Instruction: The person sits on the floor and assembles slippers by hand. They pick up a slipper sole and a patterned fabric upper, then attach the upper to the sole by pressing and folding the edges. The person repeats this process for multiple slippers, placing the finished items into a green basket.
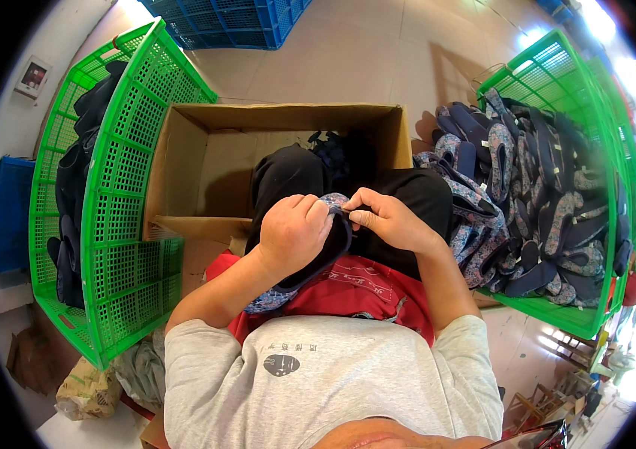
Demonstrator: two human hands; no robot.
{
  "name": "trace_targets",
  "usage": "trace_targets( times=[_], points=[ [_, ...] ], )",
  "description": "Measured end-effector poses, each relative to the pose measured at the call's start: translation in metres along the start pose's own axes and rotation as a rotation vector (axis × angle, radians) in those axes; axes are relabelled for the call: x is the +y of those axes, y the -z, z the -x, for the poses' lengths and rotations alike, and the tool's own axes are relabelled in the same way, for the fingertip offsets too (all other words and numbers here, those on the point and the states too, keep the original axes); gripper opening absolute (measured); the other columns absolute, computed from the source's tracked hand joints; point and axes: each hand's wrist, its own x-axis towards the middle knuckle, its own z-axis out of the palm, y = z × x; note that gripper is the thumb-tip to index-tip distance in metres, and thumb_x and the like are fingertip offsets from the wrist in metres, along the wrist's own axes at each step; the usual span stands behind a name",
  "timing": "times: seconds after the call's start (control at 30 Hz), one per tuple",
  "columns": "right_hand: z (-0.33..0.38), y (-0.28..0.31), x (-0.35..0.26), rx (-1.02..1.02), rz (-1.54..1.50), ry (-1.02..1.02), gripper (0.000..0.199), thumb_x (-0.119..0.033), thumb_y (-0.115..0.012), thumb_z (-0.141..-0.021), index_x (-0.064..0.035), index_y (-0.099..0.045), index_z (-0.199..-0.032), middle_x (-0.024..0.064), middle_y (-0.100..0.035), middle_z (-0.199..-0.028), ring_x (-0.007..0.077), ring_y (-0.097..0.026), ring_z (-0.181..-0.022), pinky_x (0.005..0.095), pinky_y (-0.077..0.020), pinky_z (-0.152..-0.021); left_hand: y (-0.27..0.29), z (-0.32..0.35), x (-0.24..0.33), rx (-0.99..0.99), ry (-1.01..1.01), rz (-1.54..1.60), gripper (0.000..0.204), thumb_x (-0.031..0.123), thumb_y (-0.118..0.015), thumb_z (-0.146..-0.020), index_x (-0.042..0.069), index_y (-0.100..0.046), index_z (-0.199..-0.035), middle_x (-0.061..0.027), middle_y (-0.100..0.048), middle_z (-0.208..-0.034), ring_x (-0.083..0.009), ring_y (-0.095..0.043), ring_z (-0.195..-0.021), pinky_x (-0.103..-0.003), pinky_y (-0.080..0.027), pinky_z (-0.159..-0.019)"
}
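both hands are working close together in the middle of the frame: the left hand (295, 228) is clenching the near side of a dark-lined, flower-patterned fabric piece (340, 238), and the right hand (389, 217) is pinching its upper edge between thumb and fingertips. the piece is hanging just above the lap, right at the centre, its dark rim curving down toward the red cloth (340, 292) that is covering the person's lap. black trousers (288, 172) are showing behind the hands, knees reaching over an open cardboard box (288, 112) in the upper middle, where some dark scraps (330, 153) are lying. over on the right, a heap of patterned, slipper-shaped pieces (550, 217) is filling a green crate (539, 71) and spilling toward the knee. on the left another green crate (131, 194) is standing, tilted in view, dark pieces (71, 217) showing inside. a blue crate (220, 22) is sitting on the floor (348, 52) along the top edge.
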Motion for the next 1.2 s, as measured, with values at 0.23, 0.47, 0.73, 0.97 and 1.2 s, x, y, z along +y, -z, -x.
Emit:
trace_targets(
  times=[0.23,0.47,0.73,0.97,1.2],
  points=[
    [0.004,0.002,0.003,-0.017,-0.011,-0.031,0.015,-0.01,-0.057,-0.099,0.0012,-0.058,-0.109,0.003,-0.059,-0.094,0.0099,-0.056,-0.087,0.0251,-0.0479,-0.082,-0.001,-0.003,0.0,-0.049,-0.006,-0.003,0.018,0.005,-0.073,-0.07,0.006,-0.057,-0.075,-0.0088,-0.059,-0.072,-0.0283,-0.061,-0.068,-0.039,-0.05,-0.061],
    [0.01,0.0,0.011,0.046,-0.003,-0.032,0.014,-0.01,-0.058,-0.099,0.001,-0.058,-0.108,0.0024,-0.059,-0.092,0.0096,-0.056,-0.085,0.0248,-0.0479,-0.08,-0.006,-0.007,0.002,-0.076,-0.025,-0.016,0.019,0.007,-0.073,-0.07,0.007,-0.055,-0.074,-0.0082,-0.057,-0.07,-0.0281,-0.06,-0.067,-0.039,-0.05,-0.06],
    [0.01,-0.003,0.027,0.263,-0.183,0.025,0.011,-0.01,-0.057,-0.1,-0.0021,-0.061,-0.106,0.0032,-0.061,-0.083,0.0094,-0.057,-0.075,0.0246,-0.0488,-0.071,-0.01,-0.008,0.005,-0.111,-0.047,-0.018,0.017,0.008,-0.074,-0.071,0.007,-0.058,-0.076,-0.0076,-0.058,-0.073,-0.0274,-0.061,-0.069,-0.039,-0.051,-0.061],
    [0.023,-0.006,0.056,0.569,-0.549,-0.083,0.027,-0.014,-0.068,-0.094,-0.0064,-0.058,-0.118,-0.0007,-0.06,-0.092,0.0064,-0.053,-0.072,0.0206,-0.0441,-0.065,-0.009,-0.01,0.005,-0.14,0.06,0.03,0.018,0.01,-0.075,-0.072,0.006,-0.063,-0.084,-0.0066,-0.062,-0.077,-0.0278,-0.063,-0.075,-0.038,-0.051,-0.066],
    [0.017,-0.021,0.058,0.48,-0.229,0.022,0.023,-0.007,-0.071,-0.088,-0.002,-0.065,-0.11,-0.0016,-0.064,-0.089,0.0051,-0.057,-0.075,0.0203,-0.0469,-0.068,-0.005,-0.027,-0.008,-0.362,0.123,0.22,0.027,0.007,-0.072,-0.075,0.003,-0.067,-0.101,-0.0117,-0.065,-0.103,-0.0312,-0.062,-0.1,-0.04,-0.05,-0.088]
  ],
)
